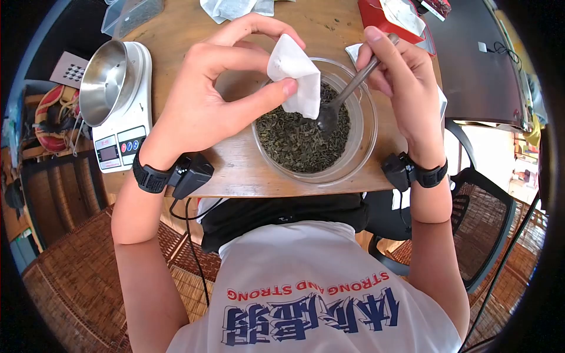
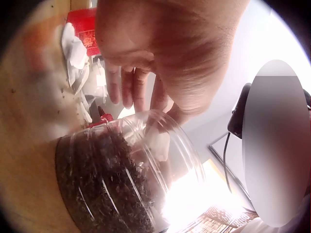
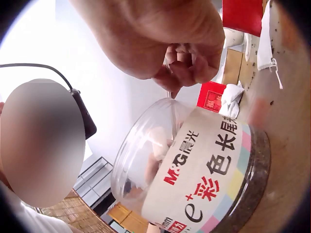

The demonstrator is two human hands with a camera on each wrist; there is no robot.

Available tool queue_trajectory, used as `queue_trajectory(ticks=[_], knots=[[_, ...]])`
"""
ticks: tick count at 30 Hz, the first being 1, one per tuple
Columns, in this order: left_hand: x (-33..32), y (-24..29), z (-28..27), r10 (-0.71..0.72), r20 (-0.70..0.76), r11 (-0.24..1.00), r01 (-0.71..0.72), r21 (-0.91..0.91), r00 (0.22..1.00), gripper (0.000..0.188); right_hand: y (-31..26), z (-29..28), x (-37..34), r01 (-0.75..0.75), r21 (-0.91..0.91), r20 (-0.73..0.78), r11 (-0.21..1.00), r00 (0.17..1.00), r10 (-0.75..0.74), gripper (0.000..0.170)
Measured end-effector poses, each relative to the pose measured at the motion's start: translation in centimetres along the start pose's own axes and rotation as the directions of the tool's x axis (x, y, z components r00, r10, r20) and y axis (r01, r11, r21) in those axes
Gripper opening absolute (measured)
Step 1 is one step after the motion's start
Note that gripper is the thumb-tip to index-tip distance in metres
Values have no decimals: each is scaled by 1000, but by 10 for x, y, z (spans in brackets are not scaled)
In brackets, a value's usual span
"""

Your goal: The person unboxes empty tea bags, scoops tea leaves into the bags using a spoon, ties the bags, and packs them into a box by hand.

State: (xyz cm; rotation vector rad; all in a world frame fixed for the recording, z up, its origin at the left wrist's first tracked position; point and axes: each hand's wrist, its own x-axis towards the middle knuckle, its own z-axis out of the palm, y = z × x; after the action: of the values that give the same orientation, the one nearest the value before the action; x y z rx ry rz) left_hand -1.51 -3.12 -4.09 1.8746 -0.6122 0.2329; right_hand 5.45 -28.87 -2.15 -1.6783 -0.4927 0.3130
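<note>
My left hand (image 1: 203, 97) pinches a small white tea bag (image 1: 301, 82) by its edges, above the left part of a clear plastic jar (image 1: 371, 132). Dark dried tea leaves (image 1: 294, 141) fill the lower part of the jar. In my right hand (image 1: 412, 82) is the handle of a metal spoon (image 1: 354, 83), slanting down into the jar with its bowl at the leaves beside the bag. The right wrist view shows a printed paper label (image 3: 209, 170) around the jar's side. Through the clear wall in the left wrist view, the leaves (image 2: 107, 170) show dark.
Left of the jar stands a white kitchen scale (image 1: 138, 76) with a steel bowl (image 1: 106, 82) on it. White bags (image 1: 235, 9) and a clear plastic tub (image 1: 132, 17) are at the back. A red box (image 1: 391, 23) sits back right. The table's front edge runs just below the jar.
</note>
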Motion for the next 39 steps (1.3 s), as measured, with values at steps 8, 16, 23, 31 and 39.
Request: queue_trajectory(ticks=[8, 16, 23, 31, 39], knots=[[0, -2, 2, -1, -21, 999, 2, 45, 1000, 10, -17, -8, -17, 547, -327, 45, 771, 824, -565, 44], [1, 0, 3, -1, -16, 995, 3, 98, 1000, 12, -16, 9, -19, 798, -298, 432, 524, 602, -671, 50], [1, 0, 4, -8, -16, 996, 9, 87, 1000, 12, -19, -7, -20, 750, -379, 167, 542, 631, -757, 47], [4, 7, 3, -35, 19, 992, 32, 123, 999, 15, -10, 4, -14, 294, -312, 5, 903, 951, -308, 31], [1, 3, 3, -35, 1, 995, 35, 95, 999, 16, -17, 1, -14, 134, -199, -92, 971, 984, -154, 36]])
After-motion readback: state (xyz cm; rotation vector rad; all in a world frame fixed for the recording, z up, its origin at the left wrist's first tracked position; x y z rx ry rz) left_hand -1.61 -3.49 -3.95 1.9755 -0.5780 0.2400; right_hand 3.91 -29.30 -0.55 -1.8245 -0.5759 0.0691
